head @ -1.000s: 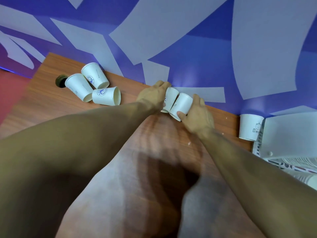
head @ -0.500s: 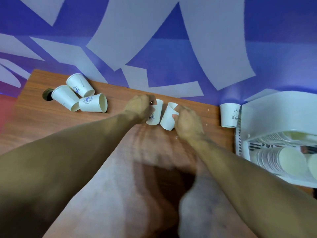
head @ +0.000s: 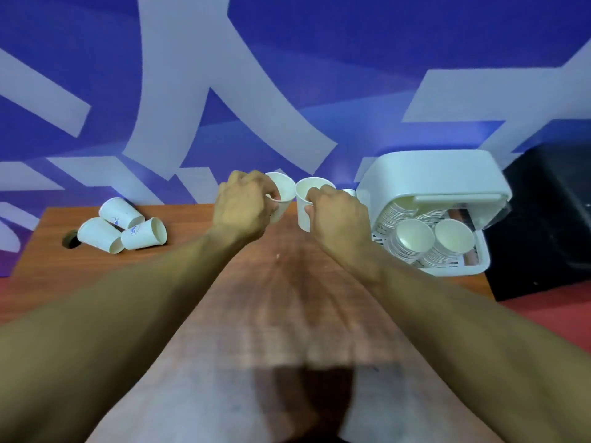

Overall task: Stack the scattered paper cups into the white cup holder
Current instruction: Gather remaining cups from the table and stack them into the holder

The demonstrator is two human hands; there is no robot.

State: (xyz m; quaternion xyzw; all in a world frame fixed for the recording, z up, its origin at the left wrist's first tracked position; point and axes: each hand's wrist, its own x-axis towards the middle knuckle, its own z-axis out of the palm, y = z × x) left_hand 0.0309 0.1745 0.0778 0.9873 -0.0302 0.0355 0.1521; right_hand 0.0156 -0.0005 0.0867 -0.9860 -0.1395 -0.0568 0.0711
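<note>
My left hand (head: 242, 206) grips a white paper cup (head: 284, 190) held above the wooden table (head: 287, 282), mouth tilted toward me. Right beside it my right hand (head: 337, 215) grips a second white paper cup (head: 303, 203), nearly upright. The two cups are close together, almost touching. At the right stands the white cup holder (head: 431, 177), its lid raised, with two stacks of cups (head: 431, 241) lying inside. Three cups (head: 123, 230) lie on their sides at the table's far left. The rim of another cup (head: 349, 192) peeks out behind my right hand.
A round cable hole (head: 69, 243) is in the table next to the three lying cups. A blue and white patterned wall rises behind the table. A black box (head: 543, 219) stands to the right of the holder, on a red floor.
Both hands have lifted their cups off the table and turned them mouth-up. The view has swung right, bringing the whole cup holder into sight.
</note>
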